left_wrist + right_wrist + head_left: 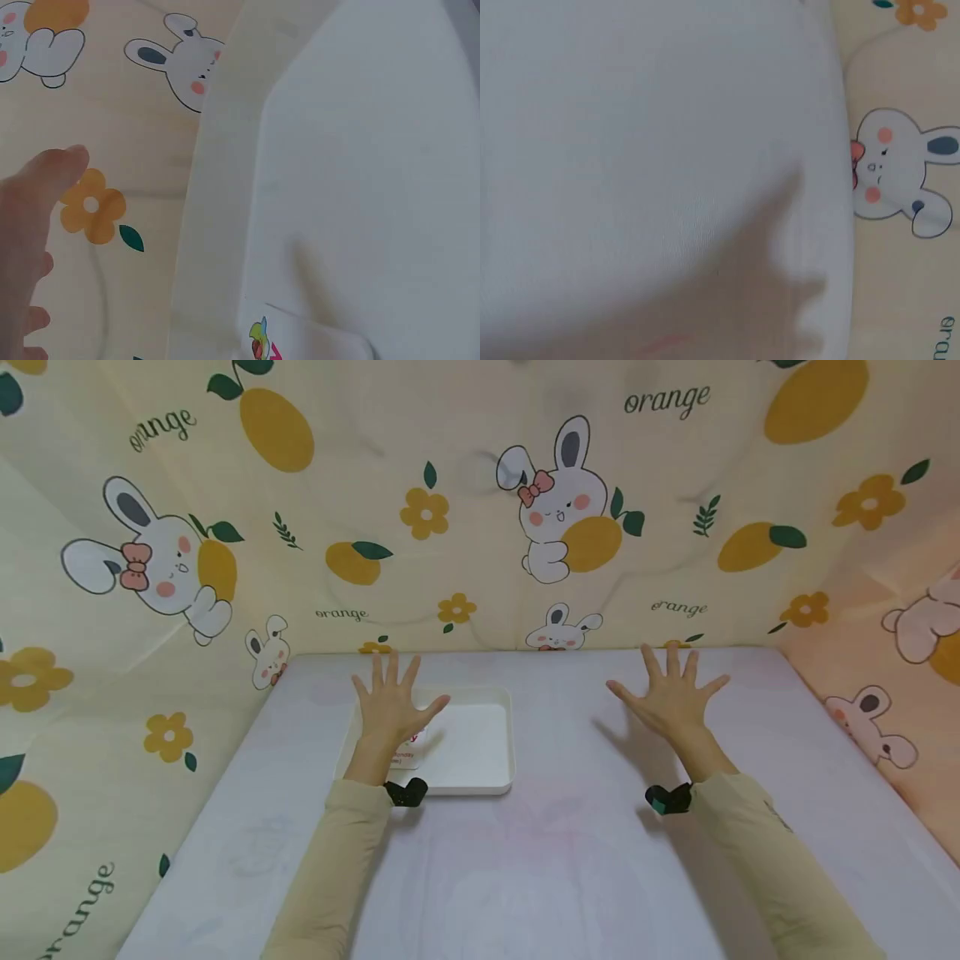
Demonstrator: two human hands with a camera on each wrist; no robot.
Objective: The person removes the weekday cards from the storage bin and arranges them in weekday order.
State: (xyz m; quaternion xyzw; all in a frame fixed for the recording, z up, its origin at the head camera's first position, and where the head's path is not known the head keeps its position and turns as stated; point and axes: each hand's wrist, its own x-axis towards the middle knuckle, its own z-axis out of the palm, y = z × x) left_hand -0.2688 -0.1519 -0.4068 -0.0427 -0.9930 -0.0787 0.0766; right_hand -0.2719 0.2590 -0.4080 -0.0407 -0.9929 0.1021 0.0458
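My left hand (392, 708) is held over the left part of a shallow white tray (480, 743), its fingers spread wide and nothing in its grasp. Partly hidden beneath that hand, a white card (408, 753) with red print lies in the tray. In the left wrist view the card (300, 334) shows a small colourful picture near its corner, and part of the left hand (30, 217) appears at the left edge. Off to the right of the tray, my right hand (672, 700) hovers above the white table with fingers splayed, holding nothing. Only its shadow shows in the right wrist view.
A white-covered table (510, 877) extends under both arms. Cream cloth printed with rabbits and oranges (465, 485) rises along the table's back and both sides. A small black device sits at each wrist, by the beige sleeves (330, 868).
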